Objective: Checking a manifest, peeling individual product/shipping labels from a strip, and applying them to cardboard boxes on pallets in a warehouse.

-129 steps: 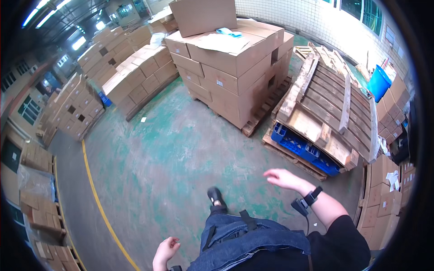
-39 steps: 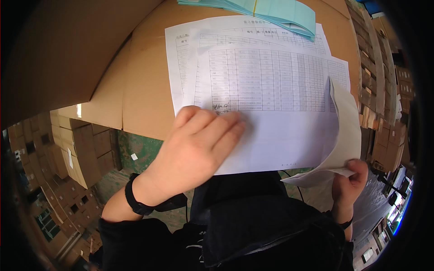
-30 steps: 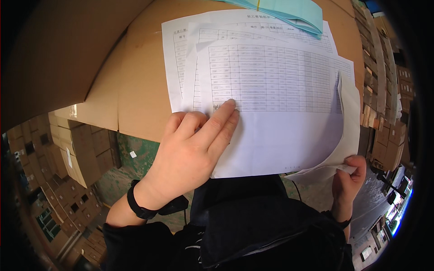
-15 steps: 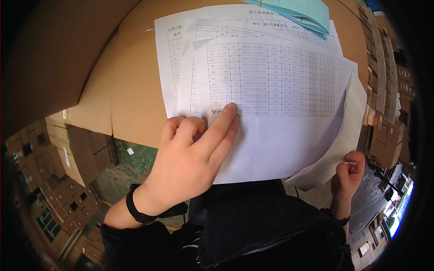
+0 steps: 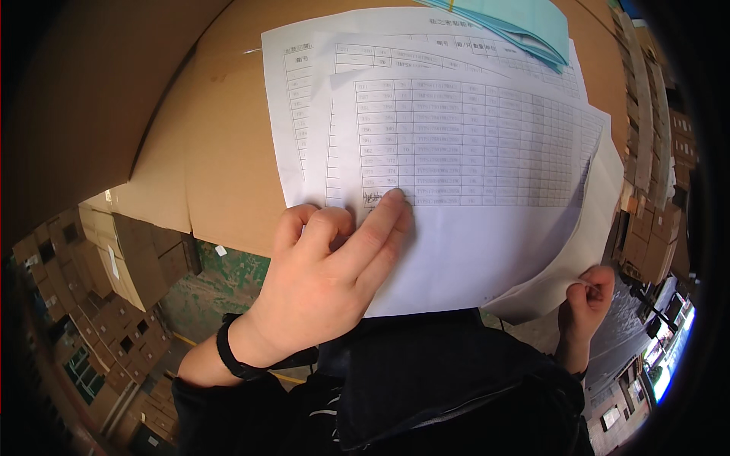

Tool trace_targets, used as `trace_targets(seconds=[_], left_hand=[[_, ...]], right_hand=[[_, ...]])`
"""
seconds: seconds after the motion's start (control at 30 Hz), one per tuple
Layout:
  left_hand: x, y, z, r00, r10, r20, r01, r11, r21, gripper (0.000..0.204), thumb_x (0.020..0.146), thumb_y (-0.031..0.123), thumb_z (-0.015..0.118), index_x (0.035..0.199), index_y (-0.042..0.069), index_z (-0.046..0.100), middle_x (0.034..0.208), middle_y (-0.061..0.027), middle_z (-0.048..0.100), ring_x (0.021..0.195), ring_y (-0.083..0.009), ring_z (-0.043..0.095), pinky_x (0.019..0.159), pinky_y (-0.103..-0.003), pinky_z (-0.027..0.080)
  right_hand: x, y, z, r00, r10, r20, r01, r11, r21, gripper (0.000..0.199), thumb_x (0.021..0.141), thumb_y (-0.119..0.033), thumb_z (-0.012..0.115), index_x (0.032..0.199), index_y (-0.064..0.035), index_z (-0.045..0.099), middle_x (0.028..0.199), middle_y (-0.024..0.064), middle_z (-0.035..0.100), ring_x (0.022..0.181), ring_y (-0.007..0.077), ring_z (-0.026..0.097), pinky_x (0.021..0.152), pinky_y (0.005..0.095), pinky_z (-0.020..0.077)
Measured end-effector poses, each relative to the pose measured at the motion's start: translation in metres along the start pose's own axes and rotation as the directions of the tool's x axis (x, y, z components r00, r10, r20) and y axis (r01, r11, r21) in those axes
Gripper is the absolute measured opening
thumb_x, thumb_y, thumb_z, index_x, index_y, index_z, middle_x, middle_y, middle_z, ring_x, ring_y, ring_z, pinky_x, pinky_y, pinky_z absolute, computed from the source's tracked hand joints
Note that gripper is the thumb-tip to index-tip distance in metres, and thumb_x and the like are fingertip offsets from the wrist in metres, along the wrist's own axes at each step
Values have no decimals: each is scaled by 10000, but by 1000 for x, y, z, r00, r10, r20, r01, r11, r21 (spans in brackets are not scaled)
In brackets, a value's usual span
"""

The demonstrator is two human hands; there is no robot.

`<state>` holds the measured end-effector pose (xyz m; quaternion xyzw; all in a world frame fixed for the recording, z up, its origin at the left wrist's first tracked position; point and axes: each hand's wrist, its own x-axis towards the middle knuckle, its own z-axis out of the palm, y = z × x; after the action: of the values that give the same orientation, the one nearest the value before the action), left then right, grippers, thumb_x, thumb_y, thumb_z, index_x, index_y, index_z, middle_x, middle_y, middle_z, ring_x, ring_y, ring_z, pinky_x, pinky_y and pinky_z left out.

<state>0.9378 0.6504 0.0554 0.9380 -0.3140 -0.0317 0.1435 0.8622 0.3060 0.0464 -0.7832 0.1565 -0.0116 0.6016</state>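
Observation:
Several white printed sheets [image 5: 449,254] with table grids lie overlapped on a brown cardboard box [image 5: 220,144]. My left hand [image 5: 315,277] rests on the top sheet, index and middle fingers stretched out, the others bent. Its index fingertip touches the lowest rows of the table, beside a handwritten scribble. At the right, my right hand [image 5: 587,304] pinches the corner of a curled-up sheet [image 5: 563,266] between thumb and fingers. That sheet's right edge lifts off the pile. A folded light-blue sheet [image 5: 525,30] covers the top right of the papers.
A large cardboard wall [image 5: 84,91] rises at the left. Stacked cartons [image 5: 114,251] stand beyond it on a green floor [image 5: 220,296]. More cartons [image 5: 654,235] and wooden pallets [image 5: 646,129] are at the right.
My left index fingertip has slid slightly down the table rows. In the picture, the papers and both hands sit a little lower. My right hand keeps its pinch.

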Motion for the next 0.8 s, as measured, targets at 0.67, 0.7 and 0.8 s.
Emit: trace_targets(seconds=[0.67, 0.7, 0.8], left_hand=[[-2, 1, 1, 998, 26, -61, -27, 1000, -13, 413, 635, 71, 625, 1048, 47, 632, 1114, -6, 560, 759, -165, 410, 735, -301, 369], [-2, 1, 2, 998, 26, -61, -27, 1000, -12, 413, 635, 71, 625, 1048, 47, 632, 1114, -6, 560, 759, -165, 410, 735, -301, 369], [-3, 1, 4, 996, 43, -81, -41, 999, 23, 389, 647, 78, 612, 1034, 48, 633, 1137, -12, 559, 757, -161, 413, 725, -292, 365]], right_hand=[[-2, 2, 0, 1000, -30, 2, 30, 1000, 2, 222, 743, -74, 689, 862, -45, 504, 806, 22, 479, 704, 88, 440, 645, 208, 339], [-2, 2, 0, 1000, -29, 2, 29, 999, 18, 221, 745, -72, 686, 872, -41, 507, 816, 23, 483, 711, 88, 446, 650, 208, 343], [-2, -2, 4, 1000, 26, -3, -25, 998, 58, 213, 755, -67, 676, 882, -32, 509, 841, 30, 490, 730, 90, 458, 671, 209, 356]])
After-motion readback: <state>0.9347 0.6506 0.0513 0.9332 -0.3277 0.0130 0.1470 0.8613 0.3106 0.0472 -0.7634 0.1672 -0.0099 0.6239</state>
